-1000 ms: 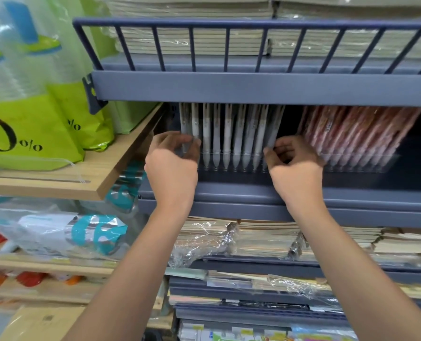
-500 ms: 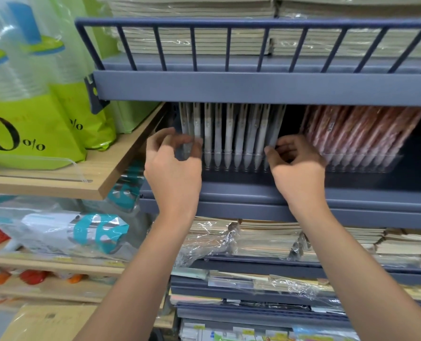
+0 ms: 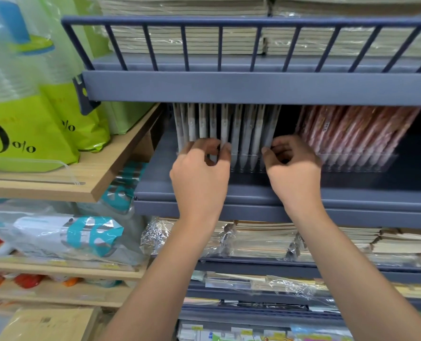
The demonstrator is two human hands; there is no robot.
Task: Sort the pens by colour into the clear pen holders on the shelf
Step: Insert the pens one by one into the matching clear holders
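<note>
Grip shifted: we had moved the left hand (image 3: 199, 178) rightward along the white pens (image 3: 236, 134) in the holder (image 3: 246, 164), pinching one, while the right hand (image 3: 295, 173) pinched the end pen, so we judged white nearly sorted.

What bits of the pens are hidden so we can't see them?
Tops of the white pens and red pens: head view, hidden behind the upper shelf.
Some white pen tips: covered by the left hand.
Whether the right hand grips a pen: its curled fingers hide that.
</note>
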